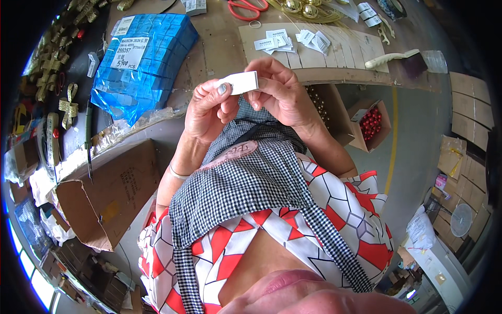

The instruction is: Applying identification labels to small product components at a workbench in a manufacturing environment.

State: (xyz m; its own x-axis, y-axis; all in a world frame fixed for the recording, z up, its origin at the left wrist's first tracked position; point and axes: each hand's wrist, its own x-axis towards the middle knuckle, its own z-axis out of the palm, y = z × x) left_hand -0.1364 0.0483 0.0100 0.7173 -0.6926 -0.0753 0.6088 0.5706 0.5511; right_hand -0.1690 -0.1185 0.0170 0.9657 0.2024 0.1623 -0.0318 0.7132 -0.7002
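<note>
Both my hands are raised in front of my chest, pinching one small white paper tag (241, 82) between them. My left hand (209, 107) grips its left end with thumb and fingertips. My right hand (282, 91) holds the right end, fingers curled around it. The tag is held level, just in front of the wooden table edge (334, 77). More white tags (293, 41) lie in loose piles on the table beyond my hands.
A blue plastic-wrapped bundle of small boxes (144, 63) sits on the table at left. Red scissors (246, 8) and gold ornaments (306, 9) lie at the far edge. An open cardboard box (104, 193) stands at lower left; a box of red beads (371, 123) stands on the floor to the right.
</note>
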